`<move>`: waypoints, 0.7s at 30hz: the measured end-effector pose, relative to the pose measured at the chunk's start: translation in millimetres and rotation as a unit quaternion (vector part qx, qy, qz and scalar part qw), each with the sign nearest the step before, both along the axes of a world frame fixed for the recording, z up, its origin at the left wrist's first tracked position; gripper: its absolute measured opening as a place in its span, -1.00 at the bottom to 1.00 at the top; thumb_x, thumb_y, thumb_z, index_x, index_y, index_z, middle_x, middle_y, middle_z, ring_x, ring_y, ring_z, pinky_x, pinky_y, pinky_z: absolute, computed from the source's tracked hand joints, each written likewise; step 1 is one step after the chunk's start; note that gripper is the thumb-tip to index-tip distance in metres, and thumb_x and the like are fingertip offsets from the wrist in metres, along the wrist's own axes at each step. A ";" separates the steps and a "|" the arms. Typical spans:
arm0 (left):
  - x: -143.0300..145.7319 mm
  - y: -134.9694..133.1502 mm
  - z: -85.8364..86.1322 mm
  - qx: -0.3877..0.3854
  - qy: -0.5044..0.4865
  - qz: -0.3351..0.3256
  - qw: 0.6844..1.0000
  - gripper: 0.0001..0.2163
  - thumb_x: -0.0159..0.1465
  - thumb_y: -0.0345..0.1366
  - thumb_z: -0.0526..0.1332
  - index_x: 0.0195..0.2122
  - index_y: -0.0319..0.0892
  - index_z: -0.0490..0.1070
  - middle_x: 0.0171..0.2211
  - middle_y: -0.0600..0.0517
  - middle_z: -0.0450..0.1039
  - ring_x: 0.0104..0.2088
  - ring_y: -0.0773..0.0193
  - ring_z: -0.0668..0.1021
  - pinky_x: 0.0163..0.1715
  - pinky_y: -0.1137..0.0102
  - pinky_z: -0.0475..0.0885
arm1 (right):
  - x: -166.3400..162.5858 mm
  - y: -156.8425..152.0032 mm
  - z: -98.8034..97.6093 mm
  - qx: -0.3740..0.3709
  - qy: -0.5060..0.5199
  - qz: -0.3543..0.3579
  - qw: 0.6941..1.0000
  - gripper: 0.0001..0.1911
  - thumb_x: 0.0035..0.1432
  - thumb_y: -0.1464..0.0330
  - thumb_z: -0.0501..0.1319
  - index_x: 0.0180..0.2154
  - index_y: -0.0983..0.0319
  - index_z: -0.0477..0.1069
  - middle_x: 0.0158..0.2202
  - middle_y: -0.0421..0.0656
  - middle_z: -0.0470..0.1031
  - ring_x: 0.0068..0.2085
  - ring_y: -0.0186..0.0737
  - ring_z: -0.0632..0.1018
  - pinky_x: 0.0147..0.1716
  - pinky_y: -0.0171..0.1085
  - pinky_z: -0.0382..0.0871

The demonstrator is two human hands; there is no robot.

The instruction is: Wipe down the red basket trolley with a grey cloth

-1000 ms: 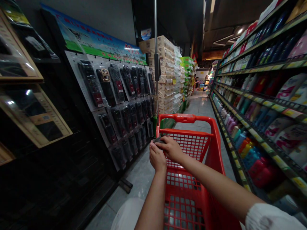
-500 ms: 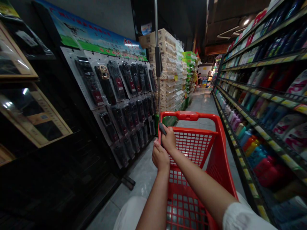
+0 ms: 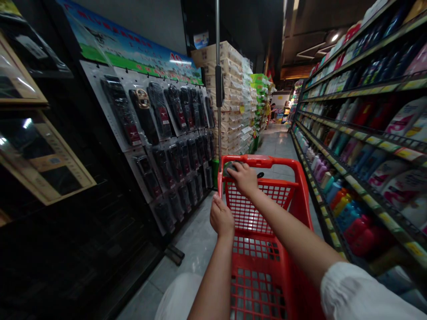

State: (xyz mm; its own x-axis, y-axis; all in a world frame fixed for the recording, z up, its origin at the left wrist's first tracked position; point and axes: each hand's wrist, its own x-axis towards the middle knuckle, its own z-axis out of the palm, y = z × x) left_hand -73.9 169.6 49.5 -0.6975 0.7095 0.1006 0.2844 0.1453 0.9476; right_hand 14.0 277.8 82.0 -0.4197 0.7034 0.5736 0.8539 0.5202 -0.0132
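A red plastic shopping cart [image 3: 296,186] stands in front of me in a shop aisle. My right hand [image 3: 246,178] reaches over the basket to its far rim, fingers closed over a small dark grey object [image 3: 230,168] that I cannot identify. My left hand [image 3: 220,218] hangs back at the cart's left wall with its fingers curled. What they hold, if anything, is hidden behind the back of the hand. The cart's mesh bottom shows nothing inside.
A slanted display of dark packaged goods [image 3: 173,133] lines the left. A metal pole [image 3: 217,53] rises just past the cart. Stacked cartons [image 3: 230,89] stand beyond it. Shelves of bottles [image 3: 367,133] fill the right. Grey tiled floor [image 3: 280,142] runs ahead.
My right hand has carried the dark object up and forward from the left hand to the cart's far rim. The left hand has let go of it and stayed back.
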 end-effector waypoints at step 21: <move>0.4 1.3 -2.8 -0.007 0.035 -0.006 0.999 -0.52 0.43 -0.15 -0.16 0.07 -0.16 0.50 0.02 -0.15 0.54 0.07 0.05 0.53 0.06 0.25 0.38 | 93.5 -22.2 -24.9 -0.058 -0.032 -0.168 0.984 -0.49 0.30 0.51 -0.07 0.20 0.14 0.32 0.08 0.15 0.41 -0.06 0.16 0.41 -0.24 0.03 0.30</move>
